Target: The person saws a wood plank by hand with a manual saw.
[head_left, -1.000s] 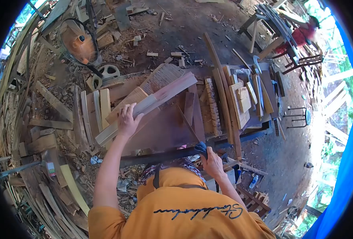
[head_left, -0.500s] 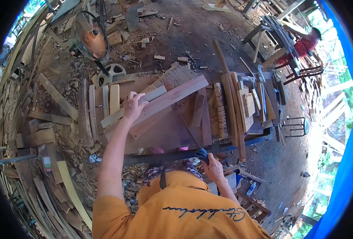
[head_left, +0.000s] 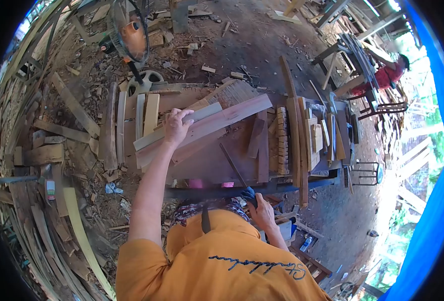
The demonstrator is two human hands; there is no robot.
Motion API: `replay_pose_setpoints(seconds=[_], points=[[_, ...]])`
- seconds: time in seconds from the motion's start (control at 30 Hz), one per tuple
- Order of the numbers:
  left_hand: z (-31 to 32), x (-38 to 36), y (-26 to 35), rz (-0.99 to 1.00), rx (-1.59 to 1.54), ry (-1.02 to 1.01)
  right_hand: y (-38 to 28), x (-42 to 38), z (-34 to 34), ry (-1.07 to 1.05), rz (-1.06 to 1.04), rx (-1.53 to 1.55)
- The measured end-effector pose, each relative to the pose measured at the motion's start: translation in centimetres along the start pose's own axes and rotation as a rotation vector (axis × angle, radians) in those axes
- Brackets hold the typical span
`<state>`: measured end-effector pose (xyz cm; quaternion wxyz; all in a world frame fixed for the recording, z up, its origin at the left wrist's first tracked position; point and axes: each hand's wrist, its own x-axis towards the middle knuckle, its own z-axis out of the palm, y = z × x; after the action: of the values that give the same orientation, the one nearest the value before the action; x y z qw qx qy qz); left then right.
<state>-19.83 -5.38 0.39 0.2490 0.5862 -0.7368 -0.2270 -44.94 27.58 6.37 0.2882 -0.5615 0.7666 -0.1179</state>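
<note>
Holds the left hand [head_left: 176, 129], fingers bent and parted, over overlapping boards [head_left: 237, 114] left of the frame's centre, and grips with the closed right hand [head_left: 263, 212], below centre, the dark blue handle [head_left: 249, 194] of a thin tool [head_left: 234, 164] slanting toward upper left.

Unclear cursive script [head_left: 258, 265] on orange shirt [head_left: 197, 271].

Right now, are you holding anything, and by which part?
My right hand holds a long, thin, dark tool by its dark blue handle. My left hand is on a pale narrow wooden board; grip unclear.
</note>
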Motion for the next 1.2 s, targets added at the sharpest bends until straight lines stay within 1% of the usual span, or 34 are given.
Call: replay_pose_setpoints(seconds=[0.13,0.2,0.23,0.27,0.33,0.4,0.47,0.6,0.63,0.8,0.93,1.2], points=[[-0.2,-0.1,-0.2,-0.005,-0.06,-0.001,0.6,0.1,0.3,0.063,-0.027,0.029],[0.4,0.2,-0.4,-0.006,-0.082,0.008,0.7,-0.2,0.1,0.057,-0.027,0.026],[1.0,0.5,-0.4,0.044,-0.08,0.007,0.7,-0.3,0.0,0.056,-0.018,0.027],[0.5,-0.1,-1.6,0.066,-0.059,0.023,0.7,-0.1,0.4,0.021,-0.059,0.029],[0.1,-0.6,-0.9,0.054,-0.022,0.053,1.6,-0.6,0.8,0.062,-0.056,0.056],[-0.2,-0.9,-0.5,0.056,0.005,0.078,1.9,-0.7,1.0,0.034,-0.064,0.052],[-0.1,-1.3,-0.3,0.107,0.013,0.124,1.8,-0.7,1.1,0.027,-0.059,0.016],[0.0,-1.5,-0.4,0.083,0.015,0.137,1.1,-0.3,0.7,-0.015,-0.064,0.055],[-0.1,-1.5,-0.4,0.077,0.016,0.143,1.1,-0.2,0.7,0.007,-0.073,0.038],[-0.3,-1.3,-0.5,0.02,-0.024,0.08,0.8,0.2,0.2,0.054,-0.096,0.002],[-0.8,-1.1,-0.1,-0.029,-0.014,0.037,1.2,0.1,0.3,0.046,-0.057,0.012],[-0.4,-1.0,-0.6,-0.003,-0.019,0.058,0.5,-0.4,0.8,0.017,-0.035,0.026]])
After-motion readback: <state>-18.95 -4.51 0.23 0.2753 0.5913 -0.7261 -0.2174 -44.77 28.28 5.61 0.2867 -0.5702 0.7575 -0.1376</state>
